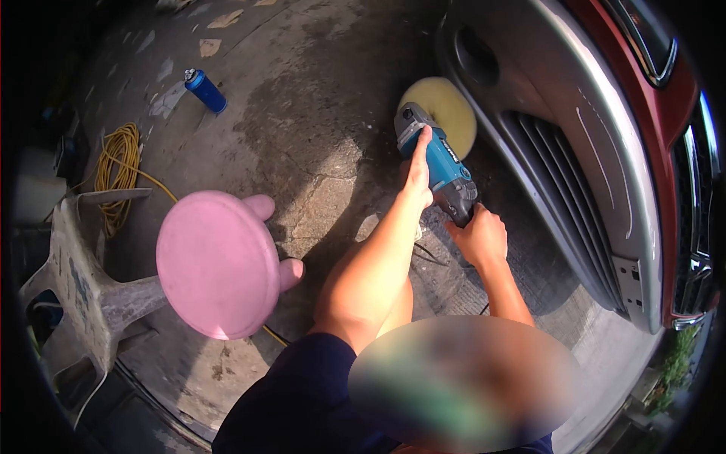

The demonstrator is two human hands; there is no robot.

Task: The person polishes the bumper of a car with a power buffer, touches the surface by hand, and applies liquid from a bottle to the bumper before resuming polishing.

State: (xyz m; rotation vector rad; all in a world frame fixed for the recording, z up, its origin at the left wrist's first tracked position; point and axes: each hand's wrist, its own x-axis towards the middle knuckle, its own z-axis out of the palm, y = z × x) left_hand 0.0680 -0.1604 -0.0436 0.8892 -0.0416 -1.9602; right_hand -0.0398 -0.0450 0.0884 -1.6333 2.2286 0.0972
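Note:
A teal and black polisher (448, 162) with a round yellow pad (461, 113) is in both my hands, low beside the car's bumper (533, 68). My left hand (418, 174) holds the tool's body from the left side, one finger stretched up toward the metal head. At the rear, my right hand (484, 236) is wrapped round the black handle. The pad's right edge overlaps the bumper's lower lip in this view. Below the handle, a dark cord (432, 256) lies over the concrete.
A pink round stool (218, 265) stands left of my legs, near a worn white plastic chair (91, 295). A coiled yellow cord (117, 170) trails toward the stool. Farther back, a blue spray can (206, 92) stands on the concrete floor (302, 60). The car closes off the right side.

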